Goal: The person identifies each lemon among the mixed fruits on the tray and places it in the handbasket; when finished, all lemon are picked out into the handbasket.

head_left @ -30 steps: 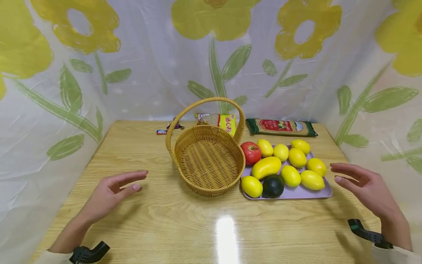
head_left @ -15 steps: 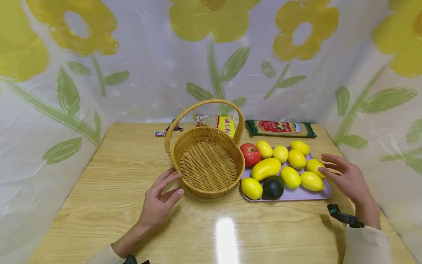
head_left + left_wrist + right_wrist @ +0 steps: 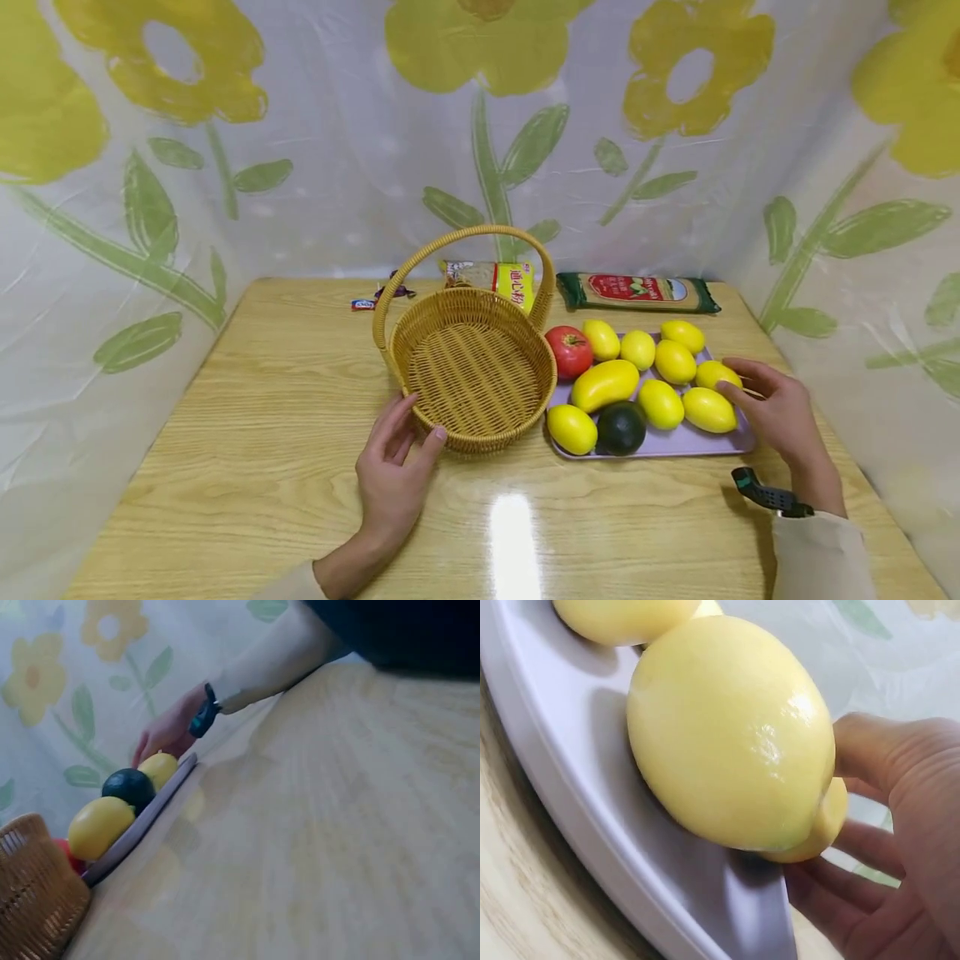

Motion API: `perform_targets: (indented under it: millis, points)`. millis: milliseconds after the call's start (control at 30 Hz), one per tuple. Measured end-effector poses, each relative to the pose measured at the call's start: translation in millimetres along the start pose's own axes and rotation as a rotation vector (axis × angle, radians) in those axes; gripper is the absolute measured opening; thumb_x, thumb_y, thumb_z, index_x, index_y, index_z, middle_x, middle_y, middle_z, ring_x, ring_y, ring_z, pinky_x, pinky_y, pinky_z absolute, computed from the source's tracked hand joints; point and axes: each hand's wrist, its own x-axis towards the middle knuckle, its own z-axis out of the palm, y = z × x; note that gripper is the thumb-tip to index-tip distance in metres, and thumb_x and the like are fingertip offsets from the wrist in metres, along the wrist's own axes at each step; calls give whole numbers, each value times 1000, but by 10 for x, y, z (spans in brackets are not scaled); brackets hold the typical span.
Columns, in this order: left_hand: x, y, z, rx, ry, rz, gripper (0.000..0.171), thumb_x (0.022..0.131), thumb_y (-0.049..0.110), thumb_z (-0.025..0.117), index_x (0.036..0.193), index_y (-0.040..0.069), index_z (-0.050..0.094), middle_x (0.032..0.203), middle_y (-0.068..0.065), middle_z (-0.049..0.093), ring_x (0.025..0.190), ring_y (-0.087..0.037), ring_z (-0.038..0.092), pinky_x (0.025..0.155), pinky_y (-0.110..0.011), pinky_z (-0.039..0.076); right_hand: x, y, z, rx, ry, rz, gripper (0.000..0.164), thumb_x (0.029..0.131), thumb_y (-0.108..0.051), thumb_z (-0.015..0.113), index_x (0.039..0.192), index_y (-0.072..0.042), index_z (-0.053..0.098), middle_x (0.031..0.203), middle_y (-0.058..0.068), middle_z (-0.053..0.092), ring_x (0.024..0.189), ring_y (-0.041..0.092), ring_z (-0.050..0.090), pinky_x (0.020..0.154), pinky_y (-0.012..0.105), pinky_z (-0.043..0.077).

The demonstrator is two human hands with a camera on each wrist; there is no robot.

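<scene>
A tan wicker basket with an arched handle stands mid-table, its floor bare. My left hand is at its near left side, thumb and fingertips touching the outer wall just below the rim. To the right, my right hand holds a yellow lemon at the right edge of a lilac tray, thumb in front and fingers behind. Seen from the right wrist, another lemon hides most of the held one. The left wrist view shows only the basket's side and my right hand.
On the tray lie several more lemons, a yellow mango-shaped fruit, a red pomegranate-like fruit and a dark green round fruit. Behind are a green pasta packet, a yellow packet and small wrapped sweets.
My left hand has moved right and forward from the open table to the basket's side. My right hand has come in leftward from beside the tray onto the lemon at its right edge.
</scene>
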Motion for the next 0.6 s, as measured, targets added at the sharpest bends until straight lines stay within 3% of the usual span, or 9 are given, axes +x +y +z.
perform_targets:
  millis: [133, 233, 300, 367, 433, 467, 533, 600]
  points:
    - [-38, -10, 29, -8, -3, 14, 64, 97, 7, 85, 156, 7, 59, 171, -17, 41, 152, -49, 48, 119, -35, 50, -7, 31, -6, 4, 17, 11, 54, 109, -35, 71, 151, -2, 63, 146, 24, 66, 107, -13, 51, 85, -7, 46]
    - [-41, -16, 37, -16, 1, 29, 64, 97, 5, 85, 156, 6, 59, 171, -19, 40, 151, -51, 48, 116, -37, 52, -17, 31, -30, 73, 80, 7, 52, 109, -31, 72, 152, -3, 63, 138, 1, 71, 107, -14, 55, 86, -6, 48]
    - [-39, -22, 43, -20, 1, 35, 64, 97, 4, 84, 155, 5, 59, 171, -20, 40, 151, -52, 49, 114, -37, 53, -21, -25, -59, 276, 134, -26, 47, 109, -19, 72, 151, 1, 63, 130, -9, 73, 106, -10, 64, 89, -1, 55]
    - [-37, -29, 47, -26, -1, 40, 63, 97, 4, 84, 155, 4, 59, 170, -20, 41, 150, -52, 49, 114, -36, 54, -25, -161, -105, 593, 167, -107, 44, 109, -3, 67, 150, 8, 60, 127, -10, 76, 109, -1, 72, 93, 9, 62]
    - [-35, -30, 46, -32, 2, 42, 63, 97, 3, 84, 155, 4, 59, 170, -20, 42, 150, -52, 50, 113, -36, 55, -22, -370, -163, 906, 137, -236, 45, 106, 12, 59, 151, 17, 53, 131, 2, 77, 113, 12, 75, 96, 19, 66]
    - [-34, -30, 44, -33, 3, 45, 63, 97, 3, 84, 155, 4, 59, 169, -20, 42, 149, -52, 50, 113, -35, 55, -21, -502, -199, 1011, 105, -291, 46, 105, 18, 56, 150, 20, 50, 134, 9, 76, 115, 17, 76, 97, 23, 67]
    - [-32, -27, 36, -34, 8, 53, 62, 96, 2, 84, 154, 2, 59, 168, -21, 43, 149, -52, 51, 112, -35, 56, -20, -787, -263, 1054, 32, -383, 46, 104, 23, 51, 150, 22, 48, 139, 15, 72, 118, 22, 74, 102, 26, 66]
    - [-28, -22, 27, -37, 12, 61, 63, 96, 1, 84, 154, 1, 59, 168, -21, 44, 148, -53, 51, 112, -36, 57, 5, -1061, -293, 955, -48, -465, 47, 102, 25, 53, 148, 23, 50, 139, 17, 72, 116, 22, 74, 102, 23, 65]
